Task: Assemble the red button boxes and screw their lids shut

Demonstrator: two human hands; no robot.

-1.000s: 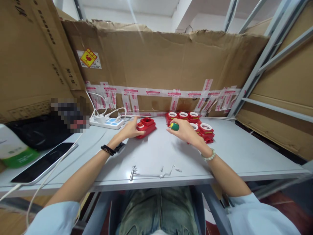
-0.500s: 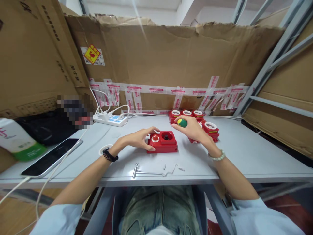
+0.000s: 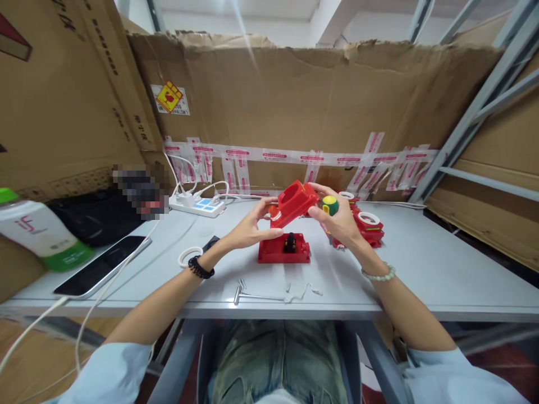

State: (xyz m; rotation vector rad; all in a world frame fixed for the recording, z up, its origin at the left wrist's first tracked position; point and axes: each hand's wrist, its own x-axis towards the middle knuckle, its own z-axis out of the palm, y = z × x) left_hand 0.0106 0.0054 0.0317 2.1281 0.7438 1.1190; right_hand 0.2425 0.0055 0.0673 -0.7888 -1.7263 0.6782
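A red cover [image 3: 295, 209], with a round opening and an orange-red button, is tilted above its red box base [image 3: 273, 255]. My left hand [image 3: 248, 227] pinches the cover's left end. My right hand [image 3: 343, 221] grips the cover's right end with the fingertips. A screwdriver [image 3: 330, 205] with a green and yellow handle sits in the same hand; its shaft is mostly hidden. Inside the open base stands a black part [image 3: 289, 243]. A T-handle wrench [image 3: 261, 296] and several small screws [image 3: 242, 284] lie in front of the base.
Behind my right hand are several red boxes with white rings [image 3: 370, 224]. Left of the base lie a white ring [image 3: 189, 256] and a black piece [image 3: 210, 243]. A power strip [image 3: 197, 206], phone [image 3: 103, 265] and white-green bottle [image 3: 46, 235] occupy the left. Cardboard [image 3: 269, 101] walls the back.
The red cover has come up off its base, lifted by both hands, and the black part inside now shows. My right hand moved to the cover, keeping the screwdriver.
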